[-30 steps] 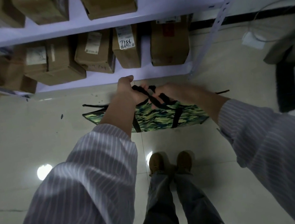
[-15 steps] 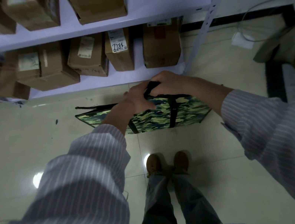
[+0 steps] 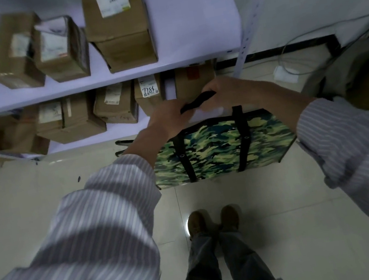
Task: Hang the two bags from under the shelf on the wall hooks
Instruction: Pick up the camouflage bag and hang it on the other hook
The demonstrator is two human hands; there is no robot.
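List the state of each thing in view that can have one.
camouflage bag: hangs flat from its handles, upright.
black handles: bunched together, gripped by both hands.
left hand: grips the black handles.
right hand: grips the black handles.
cardboard boxes: closed, resting on the shelf.

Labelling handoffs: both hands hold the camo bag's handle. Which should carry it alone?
Right, probably. The right hand curls over the black handle above the middle of the camouflage bag; the left hand pinches the handle's end, nearer the bag's left edge. Hooks are out of view.
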